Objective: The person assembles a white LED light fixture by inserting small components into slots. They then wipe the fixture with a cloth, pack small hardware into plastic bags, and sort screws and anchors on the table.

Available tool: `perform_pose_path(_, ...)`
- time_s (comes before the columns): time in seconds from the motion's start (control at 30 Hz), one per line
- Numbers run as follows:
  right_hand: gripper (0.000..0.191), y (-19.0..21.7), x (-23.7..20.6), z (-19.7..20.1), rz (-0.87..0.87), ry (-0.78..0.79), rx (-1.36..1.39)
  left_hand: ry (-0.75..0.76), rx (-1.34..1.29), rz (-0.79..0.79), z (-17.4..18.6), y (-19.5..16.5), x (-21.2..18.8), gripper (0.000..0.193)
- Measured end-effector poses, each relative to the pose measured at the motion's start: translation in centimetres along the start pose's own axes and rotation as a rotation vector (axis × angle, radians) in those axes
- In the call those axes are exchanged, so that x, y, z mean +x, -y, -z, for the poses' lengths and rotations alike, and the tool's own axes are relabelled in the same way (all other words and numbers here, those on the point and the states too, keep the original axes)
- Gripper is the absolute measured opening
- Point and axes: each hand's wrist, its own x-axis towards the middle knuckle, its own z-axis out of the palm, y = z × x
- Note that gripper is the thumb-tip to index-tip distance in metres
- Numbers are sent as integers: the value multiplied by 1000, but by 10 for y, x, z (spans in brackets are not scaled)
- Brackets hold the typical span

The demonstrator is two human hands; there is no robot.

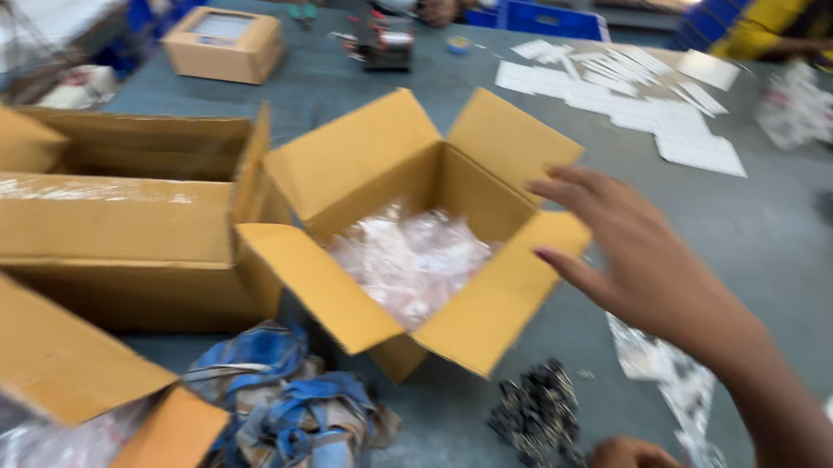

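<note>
Right grip (639, 255) (open) beside box (417, 234).

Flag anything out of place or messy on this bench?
A crumpled blue cloth lies bunched against the open box of clear plastic bags. A loose heap of small dark parts sits bare on the table near the left hand. White paper strips lie scattered. The right hand reaches toward the box.
</note>
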Motion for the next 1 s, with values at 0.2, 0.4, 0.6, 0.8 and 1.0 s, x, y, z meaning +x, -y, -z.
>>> perform_pose_path(0.2, 16, 28, -224, -22, -734, -417, 184, -126, -173, 81, -22, -9, -17, 18)
perform_pose_path(0.4, 22, 19, -345, -80, -864, -582, 576, -5, -241, 153, -45, -8, -32, 20)
perform_pose_path(0.6, 17, 10, -398, -72, -958, -432, 1091, 259, -16, 111, -56, -41, -49, 27)
perform_pose_path(0.8, 18, 15, -404, -57, -960, -199, 1129, 372, 28, 86, -66, -75, -60, 27)
perform_pose_path(1.0, 18, 15, -395, -52, -1001, -93, 1065, 354, -24, 113, -62, -77, -56, 29)
